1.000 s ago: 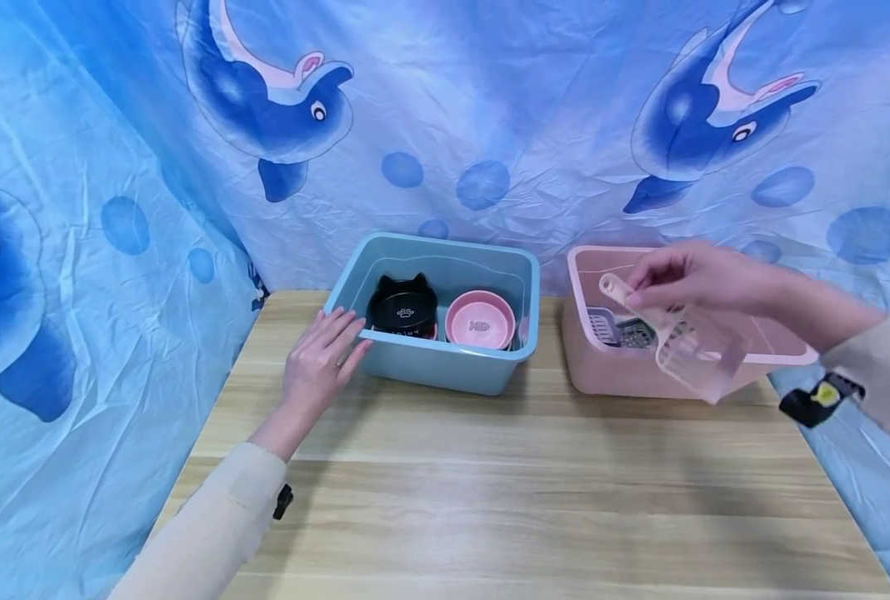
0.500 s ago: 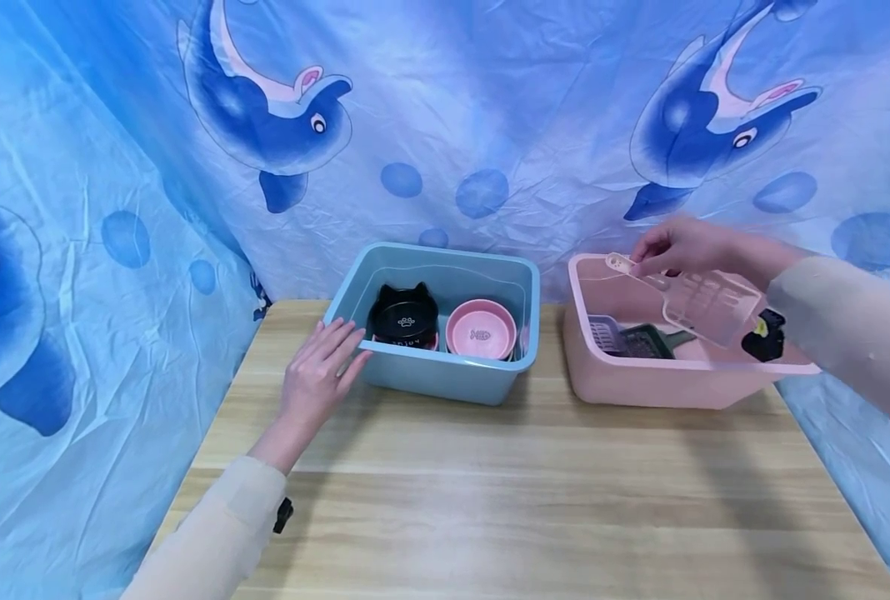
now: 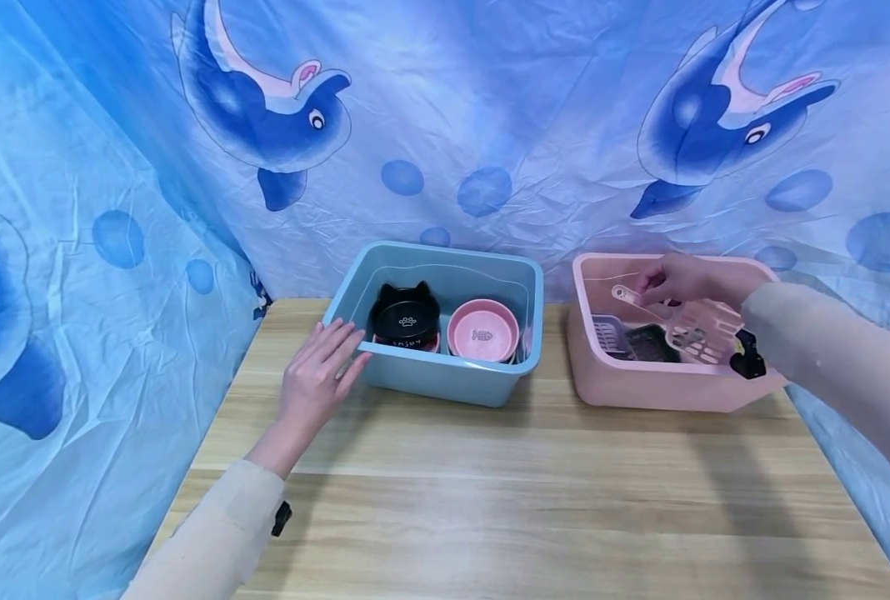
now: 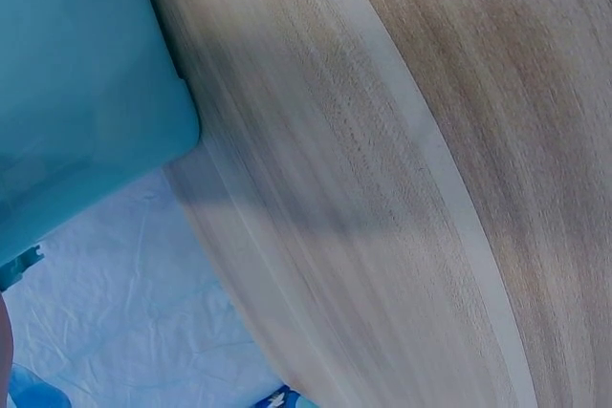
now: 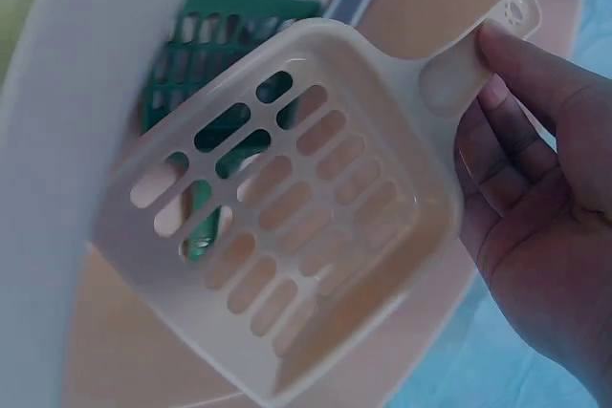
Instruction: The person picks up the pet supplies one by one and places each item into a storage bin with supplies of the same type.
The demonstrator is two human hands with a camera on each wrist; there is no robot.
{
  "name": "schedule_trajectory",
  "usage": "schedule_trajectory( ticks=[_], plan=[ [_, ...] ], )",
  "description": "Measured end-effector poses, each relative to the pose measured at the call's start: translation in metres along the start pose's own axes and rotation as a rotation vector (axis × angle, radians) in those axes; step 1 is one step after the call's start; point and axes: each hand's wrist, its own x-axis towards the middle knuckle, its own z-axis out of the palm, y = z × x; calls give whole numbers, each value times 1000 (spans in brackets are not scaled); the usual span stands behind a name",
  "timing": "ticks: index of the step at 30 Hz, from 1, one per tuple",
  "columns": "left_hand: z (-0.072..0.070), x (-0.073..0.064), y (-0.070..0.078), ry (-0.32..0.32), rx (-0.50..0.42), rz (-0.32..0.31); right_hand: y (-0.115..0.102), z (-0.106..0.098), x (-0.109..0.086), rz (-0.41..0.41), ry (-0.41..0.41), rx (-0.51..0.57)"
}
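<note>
My right hand [image 3: 677,277] pinches the handle of a cream slotted litter scoop [image 5: 316,198], which is tilted inside the opening of the pink bin [image 3: 640,390]. Under and beside it in that bin lie a dark green litter scoop [image 5: 239,9] and a lilac-grey one [image 3: 608,333]. At the front left corner of the blue bin [image 3: 445,379], my left hand [image 3: 316,377] rests on the rim with fingers extended. Inside the blue bin are a black cat-eared bowl [image 3: 406,317] and a pink bowl [image 3: 482,331] with a fish mark; something reddish shows beneath the black bowl.
Both bins stand at the back of a wood-grain table [image 3: 490,492], with a gap between them. A blue dolphin-print cloth [image 3: 535,125] hangs behind and along the left side. The left wrist view shows mostly the blue bin's wall [image 4: 86,64] and tabletop.
My right hand has brought the litter scoop from in front of the pink bin's rim back over it, then down into the opening. The left hand stays on the blue bin's rim.
</note>
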Motion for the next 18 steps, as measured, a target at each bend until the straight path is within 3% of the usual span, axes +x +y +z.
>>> schedule_trajectory(
  ticks=[5, 8, 18],
  plan=[
    [-3, 1, 1, -35, 7, -5, 4, 3, -5, 99, -153, 3],
    [-4, 1, 2, -44, 9, -8, 8, 5, -9, 118, -197, 41],
    [-4, 1, 3, -26, -12, -23, 22, 7, -21, 100, -102, 77]
  ],
)
